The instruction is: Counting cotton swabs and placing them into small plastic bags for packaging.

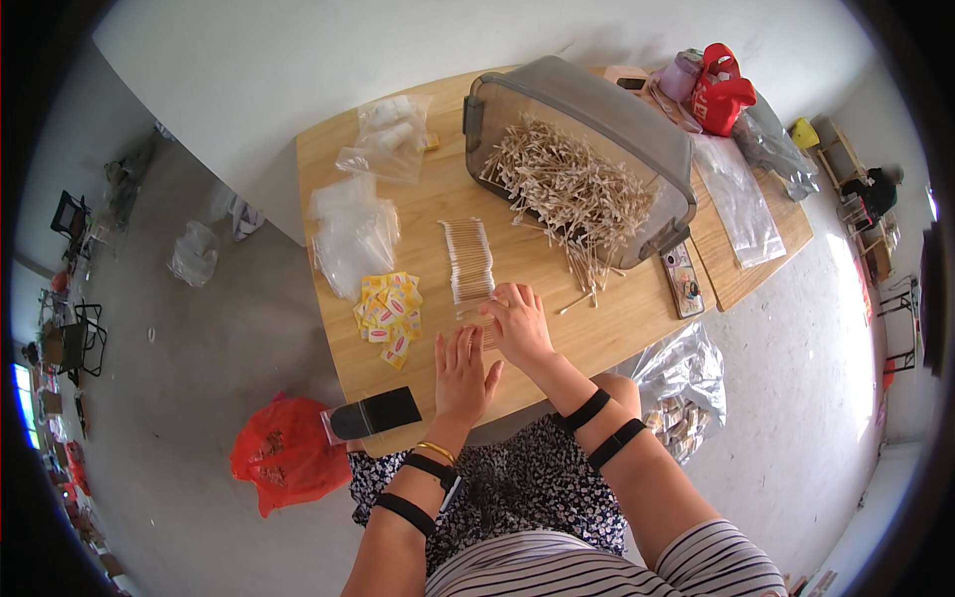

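Note:
A neat row of cotton swabs (467,257) lies side by side on the wooden table, running down toward my hands. My left hand (462,378) rests at the near end of the row, fingers stretched out and flat over a few more swabs. Just right of it, my right hand (521,326) is laid over the row's near end, its fingers apart and slightly bent, touching the swabs. What lies under both palms is hidden. Beyond the right hand, a grey plastic bin (597,95) is tipped on its side, with a heap of loose cotton swabs (572,179) spilling from its mouth.
Yellow-and-white paper labels (388,313) and clear plastic bags (353,234) lie left of the row. A black pouch (376,412) sits at the front left edge. A phone (682,281) lies at the right. Below hang a red bag (286,453) and a clear bag (686,383).

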The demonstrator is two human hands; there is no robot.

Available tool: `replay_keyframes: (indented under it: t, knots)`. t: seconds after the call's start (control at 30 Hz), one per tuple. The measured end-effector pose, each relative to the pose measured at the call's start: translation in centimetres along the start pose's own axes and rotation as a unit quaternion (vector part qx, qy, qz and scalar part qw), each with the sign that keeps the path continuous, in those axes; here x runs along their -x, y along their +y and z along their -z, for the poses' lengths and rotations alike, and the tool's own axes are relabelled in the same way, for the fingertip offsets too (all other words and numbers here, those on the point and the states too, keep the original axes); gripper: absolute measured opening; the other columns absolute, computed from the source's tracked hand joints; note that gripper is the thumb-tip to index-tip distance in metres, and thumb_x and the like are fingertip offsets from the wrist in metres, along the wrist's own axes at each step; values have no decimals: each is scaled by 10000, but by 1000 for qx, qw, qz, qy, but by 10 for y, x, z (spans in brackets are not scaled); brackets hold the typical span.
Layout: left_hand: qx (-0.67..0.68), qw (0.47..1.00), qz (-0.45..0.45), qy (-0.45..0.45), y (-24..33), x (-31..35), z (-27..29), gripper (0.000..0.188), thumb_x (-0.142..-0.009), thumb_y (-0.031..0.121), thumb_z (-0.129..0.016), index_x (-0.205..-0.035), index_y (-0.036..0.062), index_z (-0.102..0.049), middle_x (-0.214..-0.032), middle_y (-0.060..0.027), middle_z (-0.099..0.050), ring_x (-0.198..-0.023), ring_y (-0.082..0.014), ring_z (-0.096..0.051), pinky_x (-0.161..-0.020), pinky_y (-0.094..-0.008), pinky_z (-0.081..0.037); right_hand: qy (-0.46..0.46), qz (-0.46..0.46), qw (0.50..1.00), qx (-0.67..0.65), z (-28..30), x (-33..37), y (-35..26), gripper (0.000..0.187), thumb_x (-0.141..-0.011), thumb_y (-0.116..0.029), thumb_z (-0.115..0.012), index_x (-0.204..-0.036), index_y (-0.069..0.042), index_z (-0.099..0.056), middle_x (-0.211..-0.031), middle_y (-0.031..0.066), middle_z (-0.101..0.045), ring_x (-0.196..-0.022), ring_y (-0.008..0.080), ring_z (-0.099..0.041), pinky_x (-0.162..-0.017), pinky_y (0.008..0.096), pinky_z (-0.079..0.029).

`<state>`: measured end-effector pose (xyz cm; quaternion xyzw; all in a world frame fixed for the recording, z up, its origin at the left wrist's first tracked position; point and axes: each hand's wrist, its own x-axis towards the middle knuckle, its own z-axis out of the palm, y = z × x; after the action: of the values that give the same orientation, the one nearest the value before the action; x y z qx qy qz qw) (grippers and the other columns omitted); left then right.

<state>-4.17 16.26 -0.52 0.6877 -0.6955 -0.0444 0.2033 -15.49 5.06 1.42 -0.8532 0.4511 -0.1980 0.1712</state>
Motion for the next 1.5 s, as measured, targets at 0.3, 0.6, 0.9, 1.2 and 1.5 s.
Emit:
replay_keyframes:
  t: [0.3,0.6,0.9,1.2,1.5]
  knots:
    - [-8,1000,-12,3,-2,-1,-2,605,-930,354,-578,-1396,5,-415,-1470,-160,-418,-1422,-320,-331,-1197,-567,-171,11,11,999,-29,4,12,3,225,-815,-99,-646,-1020,-156,-721,-1212,59,-558,-1181,313,-480,-1000,444,-407]
    - [-17,1000,-4,5,1,-1,1,584,-916,333,-598,-1382,22,-434,-1438,-137,-442,-1386,-299,-369,-1190,-561,-192,14,21,1000,-4,0,3,9,325,-793,-11,-627,-1063,-172,-706,-1216,50,-548,-1183,309,-483,-993,451,-417]
    - [-10,1000,-5,16,1,0,2,545,-902,290,-615,-1353,28,-457,-1408,-129,-457,-1348,-290,-402,-1173,-557,-219,28,37,999,13,1,-3,5,313,-799,-20,-629,-1064,-167,-707,-1178,47,-546,-1189,296,-475,-1012,439,-400]
    - [-11,1000,-9,25,2,1,2,529,-897,279,-614,-1341,30,-471,-1396,-129,-465,-1329,-292,-416,-1170,-559,-220,-2,35,999,8,4,9,8,361,-769,-1,-638,-1085,-160,-713,-1186,44,-551,-1183,273,-478,-997,425,-403]
    - [-6,1000,-6,26,3,0,3,527,-896,279,-611,-1339,30,-473,-1389,-129,-479,-1329,-292,-415,-1170,-553,-219,-12,73,997,12,12,7,12,363,-808,-48,-592,-1151,-126,-684,-1194,58,-577,-1169,279,-500,-987,417,-404]
